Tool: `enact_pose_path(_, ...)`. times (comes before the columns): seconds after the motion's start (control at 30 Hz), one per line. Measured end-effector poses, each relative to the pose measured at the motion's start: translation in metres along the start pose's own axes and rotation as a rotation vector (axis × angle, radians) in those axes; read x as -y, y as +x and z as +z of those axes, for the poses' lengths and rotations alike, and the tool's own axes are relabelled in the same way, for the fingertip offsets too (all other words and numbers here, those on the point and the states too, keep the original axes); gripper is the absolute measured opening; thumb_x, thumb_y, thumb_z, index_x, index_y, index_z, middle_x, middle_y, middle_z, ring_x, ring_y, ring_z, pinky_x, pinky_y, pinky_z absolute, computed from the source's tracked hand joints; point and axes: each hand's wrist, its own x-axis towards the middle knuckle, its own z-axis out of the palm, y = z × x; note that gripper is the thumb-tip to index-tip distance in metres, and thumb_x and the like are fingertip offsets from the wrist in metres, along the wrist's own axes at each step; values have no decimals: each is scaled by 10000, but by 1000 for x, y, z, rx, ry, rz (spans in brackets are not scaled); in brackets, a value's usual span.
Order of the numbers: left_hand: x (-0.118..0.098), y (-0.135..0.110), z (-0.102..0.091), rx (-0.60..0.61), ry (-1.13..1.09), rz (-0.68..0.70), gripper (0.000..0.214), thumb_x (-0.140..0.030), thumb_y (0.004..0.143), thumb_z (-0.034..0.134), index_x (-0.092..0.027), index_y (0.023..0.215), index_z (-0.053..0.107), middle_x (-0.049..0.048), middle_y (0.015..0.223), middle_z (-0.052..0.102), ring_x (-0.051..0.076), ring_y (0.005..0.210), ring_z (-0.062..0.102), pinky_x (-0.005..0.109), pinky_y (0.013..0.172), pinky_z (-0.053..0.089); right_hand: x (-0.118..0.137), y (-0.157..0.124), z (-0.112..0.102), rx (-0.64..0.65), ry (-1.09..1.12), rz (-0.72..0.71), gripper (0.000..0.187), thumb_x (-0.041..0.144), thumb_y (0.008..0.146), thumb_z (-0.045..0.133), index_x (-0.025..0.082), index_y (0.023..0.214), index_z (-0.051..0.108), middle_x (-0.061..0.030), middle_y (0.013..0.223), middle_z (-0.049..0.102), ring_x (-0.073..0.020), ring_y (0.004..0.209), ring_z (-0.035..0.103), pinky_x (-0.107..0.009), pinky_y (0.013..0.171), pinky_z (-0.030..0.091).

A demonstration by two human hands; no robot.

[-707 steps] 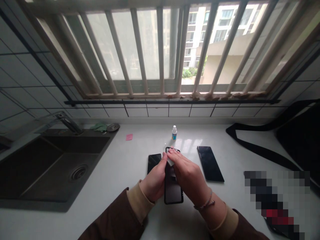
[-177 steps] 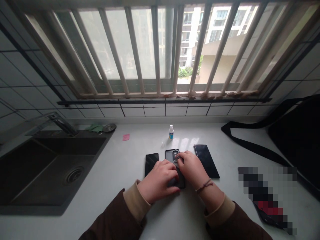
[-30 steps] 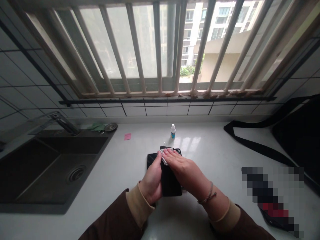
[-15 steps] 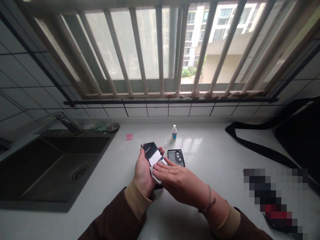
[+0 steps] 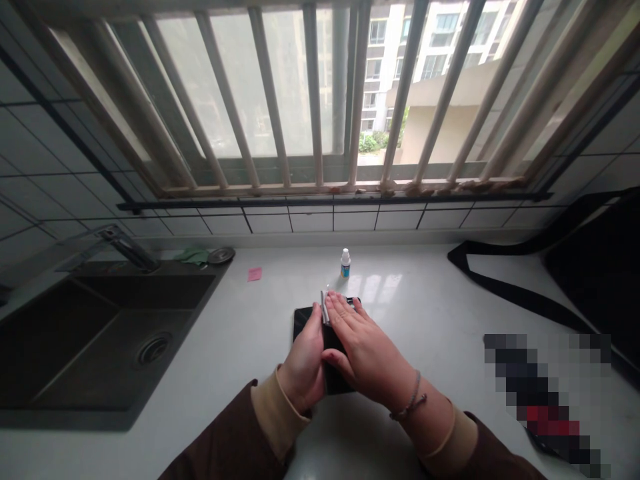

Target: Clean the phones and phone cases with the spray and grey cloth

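Observation:
My left hand (image 5: pixel 305 363) is closed around the left side of a dark smartphone (image 5: pixel 335 381), with the thumb along its edge. My right hand (image 5: pixel 365 350) lies flattened over the phone, pressing a white cloth (image 5: pixel 325 310) at its upper end. Most of the cloth and screen are hidden beneath the fingers. Behind my right fingertips, a corner of the phone case (image 5: pixel 356 302) shows. To the left of my left thumb, a flat black item (image 5: pixel 301 319) with a pale edge lies on the counter, partly covered. Beyond the hands stands a small white-capped bottle (image 5: pixel 345 265).
A dark sink (image 5: pixel 125 347) with a faucet (image 5: pixel 127 250) is at the left. A pink note (image 5: pixel 255 274) lies on the white counter (image 5: pixel 240 347). At the right are a black bag (image 5: pixel 600 260), its strap (image 5: pixel 520 293) and a blurred-out object (image 5: pixel 545 400). A barred window is behind.
The phone has turned more upright and shifted slightly right. My right hand and the cloth have slid up to its upper end. The flat black item now shows left of my left hand.

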Motion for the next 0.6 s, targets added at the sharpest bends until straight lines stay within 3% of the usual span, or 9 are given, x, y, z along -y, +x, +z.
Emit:
enact_pose_path(0.13,3,-2,-2,98,26,-101,493,-514,1068,503,-217,1426,665,94,1485,653,252,1493,494,376,1282,328,-5,0,4,-78,7,62,770,481,1076,488,100,1691,223,-205,1711,284,-349,1611,247,-620,1282,314)
enact_pose_path(0.2,3,0,-2,91,9,-85,495,-513,1067,503,-209,1420,668,104,1460,671,255,1465,528,381,1271,351,-5,0,2,-68,30,34,771,492,1074,490,114,1692,226,-191,1712,289,-344,1614,241,-617,1285,309)
enact_pose_path(0.37,-8,11,-5,-92,-34,15,467,-480,1069,492,-113,1238,727,178,1196,777,280,1210,719,421,1152,505,0,0,-3,46,125,-106,674,484,1084,469,106,1636,385,-163,1680,387,-317,1594,313,-569,1317,266)
enact_pose_path(0.47,-21,17,-10,-224,-25,-4,631,-591,1066,381,-71,1134,731,209,1019,782,313,978,779,484,988,606,2,-1,-4,94,163,-175,601,471,1084,479,143,1587,482,-129,1628,490,-308,1555,403,-559,1327,237)
enact_pose_path(0.6,-37,20,-14,-337,-57,111,727,-638,1063,281,-68,1109,730,208,1006,772,275,865,777,426,853,645,3,-1,-4,85,172,-167,510,399,1101,460,201,1567,515,-96,1604,530,-285,1531,447,-569,1314,262)
